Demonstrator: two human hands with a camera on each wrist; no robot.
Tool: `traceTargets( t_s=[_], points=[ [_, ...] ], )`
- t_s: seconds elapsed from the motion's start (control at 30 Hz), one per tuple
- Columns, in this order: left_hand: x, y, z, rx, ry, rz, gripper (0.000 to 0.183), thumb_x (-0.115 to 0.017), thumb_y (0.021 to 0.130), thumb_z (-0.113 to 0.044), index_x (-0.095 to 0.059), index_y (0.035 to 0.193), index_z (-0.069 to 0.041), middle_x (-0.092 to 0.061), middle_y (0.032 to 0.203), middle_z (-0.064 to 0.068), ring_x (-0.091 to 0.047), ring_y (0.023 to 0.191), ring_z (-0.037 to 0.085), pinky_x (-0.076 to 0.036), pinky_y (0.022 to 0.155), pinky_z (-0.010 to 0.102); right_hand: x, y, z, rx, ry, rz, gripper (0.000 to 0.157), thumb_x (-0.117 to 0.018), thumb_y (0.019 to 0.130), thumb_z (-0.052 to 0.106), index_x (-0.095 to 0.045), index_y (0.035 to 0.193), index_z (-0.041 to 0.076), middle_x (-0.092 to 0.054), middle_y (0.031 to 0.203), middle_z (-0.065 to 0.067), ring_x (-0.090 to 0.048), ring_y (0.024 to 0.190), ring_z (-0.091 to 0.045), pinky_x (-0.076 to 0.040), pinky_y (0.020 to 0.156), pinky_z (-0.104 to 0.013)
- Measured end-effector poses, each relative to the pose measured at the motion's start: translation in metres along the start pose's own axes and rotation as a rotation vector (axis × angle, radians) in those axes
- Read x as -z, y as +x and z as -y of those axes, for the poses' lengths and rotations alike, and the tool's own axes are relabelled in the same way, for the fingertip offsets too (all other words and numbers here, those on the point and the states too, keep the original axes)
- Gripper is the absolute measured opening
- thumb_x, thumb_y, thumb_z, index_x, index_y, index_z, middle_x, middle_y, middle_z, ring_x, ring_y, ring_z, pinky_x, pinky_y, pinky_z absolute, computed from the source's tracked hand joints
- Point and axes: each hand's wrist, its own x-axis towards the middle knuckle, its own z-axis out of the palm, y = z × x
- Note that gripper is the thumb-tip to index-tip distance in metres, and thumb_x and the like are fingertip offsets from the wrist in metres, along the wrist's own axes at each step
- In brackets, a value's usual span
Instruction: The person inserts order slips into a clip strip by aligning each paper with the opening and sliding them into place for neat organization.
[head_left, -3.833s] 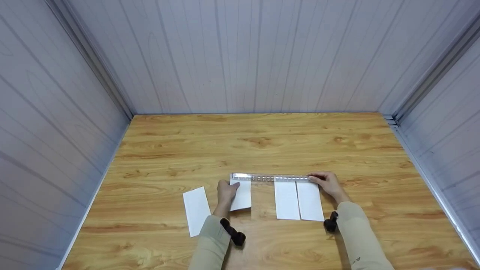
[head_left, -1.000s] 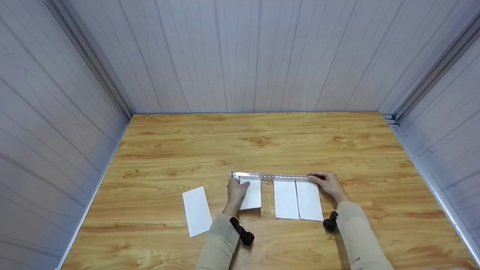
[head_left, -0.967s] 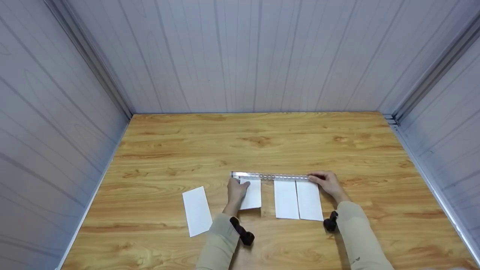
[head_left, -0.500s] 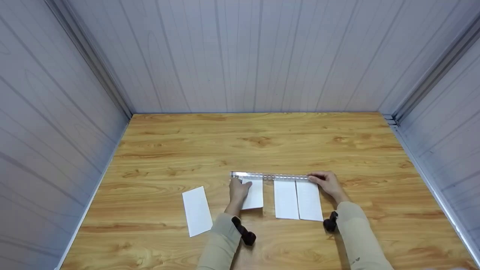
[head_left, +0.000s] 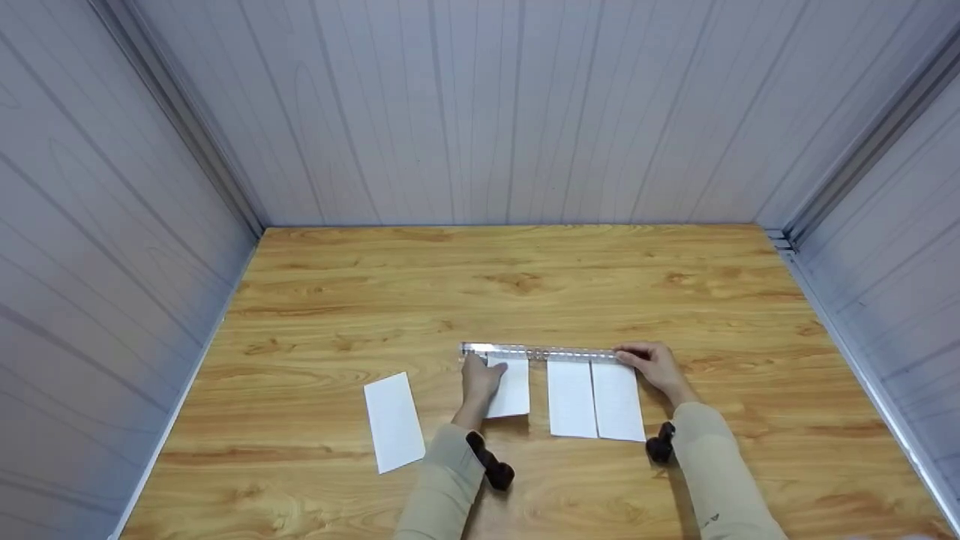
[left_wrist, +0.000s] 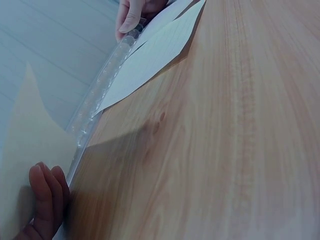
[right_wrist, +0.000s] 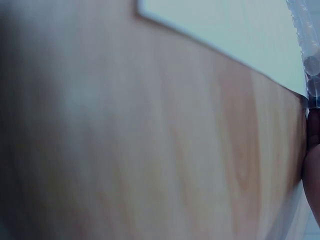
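My left hand [head_left: 480, 382] pinches a white paper slip [head_left: 511, 386], thumb on top and curled fingers behind it in the left wrist view. That slip's near edge is raised off the table, and its far edge meets a clear plastic ruler-like strip [head_left: 536, 353] with a row of round shapes. The right end of this strip is pinched by my right hand [head_left: 658, 369]. Two more white paper slips, a middle one [head_left: 572, 399] and a right one [head_left: 618, 401], lie side by side with their far edges at the strip. A narrow gap parts them.
Another white paper slip [head_left: 394, 422] lies slightly turned on the wooden table [head_left: 517, 285], left of my left forearm. Panelled walls [head_left: 480, 112] rise at the back and both sides. A black wrist camera [head_left: 496, 472] sits on the left sleeve.
My left hand has slid to the right along the strip with its paper slip, narrowing the gap to the middle slip. The right hand and the other slips have stayed put.
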Motion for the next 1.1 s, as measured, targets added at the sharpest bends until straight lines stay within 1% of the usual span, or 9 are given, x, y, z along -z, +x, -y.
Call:
traceTargets(
  t_s=[0.1,0.17,0.2,0.3,0.43,0.67,0.7,0.8,1.1],
  points=[
    [0.037,-0.044,-0.063,0.063,-0.006,0.045,0.033,-0.063,0.078,-0.005,-0.047,0.1,0.012,-0.055,0.096,0.025,-0.053,0.091,0.035,-0.043,0.078,0.04,0.0,0.0,0.0,0.005,0.001,0.005,0.019,-0.059,0.082,0.0,-0.062,0.096,-0.012,-0.061,0.096,-0.024,-0.057,0.085,-0.008,-0.041,0.072,-0.014],
    [0.054,-0.063,-0.09,0.087,-0.025,0.045,0.032,-0.061,0.079,-0.002,-0.046,0.102,0.015,-0.054,0.099,0.029,-0.052,0.095,0.038,-0.044,0.079,0.038,0.0,0.0,0.0,0.008,0.008,0.008,0.019,-0.059,0.082,0.0,-0.062,0.096,-0.012,-0.061,0.096,-0.024,-0.057,0.085,-0.008,-0.041,0.073,-0.014],
    [0.057,-0.067,-0.093,0.073,-0.032,0.046,0.033,-0.06,0.08,-0.003,-0.046,0.103,0.015,-0.054,0.101,0.029,-0.051,0.097,0.038,-0.043,0.08,0.037,0.001,0.0,-0.001,0.009,0.01,0.007,0.019,-0.059,0.082,0.0,-0.062,0.096,-0.012,-0.061,0.096,-0.024,-0.057,0.085,-0.008,-0.041,0.073,-0.014],
    [0.057,-0.067,-0.091,0.048,-0.045,0.045,0.03,-0.06,0.079,-0.003,-0.046,0.099,0.015,-0.054,0.097,0.028,-0.053,0.093,0.037,-0.044,0.078,0.037,0.001,0.001,-0.002,0.019,0.017,0.008,0.018,-0.06,0.081,-0.001,-0.062,0.096,-0.011,-0.062,0.096,-0.024,-0.057,0.085,-0.01,-0.041,0.073,-0.014],
    [0.043,-0.051,-0.07,0.035,-0.059,0.054,0.025,-0.063,0.075,-0.004,-0.049,0.09,0.012,-0.056,0.087,0.022,-0.054,0.081,0.029,-0.044,0.073,0.039,0.001,0.005,-0.016,0.039,0.038,0.016,0.019,-0.061,0.081,0.004,-0.064,0.095,-0.009,-0.062,0.096,-0.022,-0.058,0.085,-0.009,-0.042,0.073,-0.015],
    [0.032,-0.039,-0.06,0.068,-0.069,0.074,0.044,-0.065,0.076,-0.006,-0.045,0.109,0.014,-0.054,0.104,0.028,-0.052,0.099,0.036,-0.041,0.084,0.042,0.001,0.012,-0.034,0.049,0.05,0.02,0.022,-0.064,0.08,0.011,-0.066,0.095,-0.005,-0.064,0.095,-0.019,-0.058,0.084,-0.004,-0.043,0.074,-0.017],
    [0.025,-0.032,-0.048,0.035,-0.081,0.055,0.043,-0.067,0.075,-0.011,-0.047,0.106,0.013,-0.055,0.1,0.025,-0.054,0.094,0.033,-0.043,0.08,0.039,0.001,0.011,-0.034,0.044,0.05,0.019,0.022,-0.064,0.08,0.011,-0.066,0.095,-0.005,-0.064,0.095,-0.019,-0.058,0.084,-0.004,-0.043,0.073,-0.017],
    [0.019,-0.027,-0.041,0.022,-0.061,0.05,0.04,-0.068,0.074,-0.013,-0.048,0.099,0.01,-0.056,0.096,0.023,-0.055,0.09,0.031,-0.044,0.078,0.037,0.002,0.011,-0.033,0.027,0.046,0.015,0.022,-0.064,0.08,0.011,-0.066,0.095,-0.005,-0.063,0.096,-0.018,-0.058,0.084,-0.004,-0.043,0.073,-0.016],
    [0.033,-0.051,-0.071,0.043,-0.02,0.05,0.035,-0.064,0.076,-0.005,-0.046,0.1,0.013,-0.056,0.099,0.026,-0.054,0.092,0.035,-0.043,0.08,0.039,0.0,0.011,-0.035,0.029,0.043,-0.001,0.022,-0.064,0.08,0.01,-0.065,0.094,-0.006,-0.065,0.093,-0.016,-0.058,0.082,-0.006,-0.044,0.072,-0.016]
  ],
)
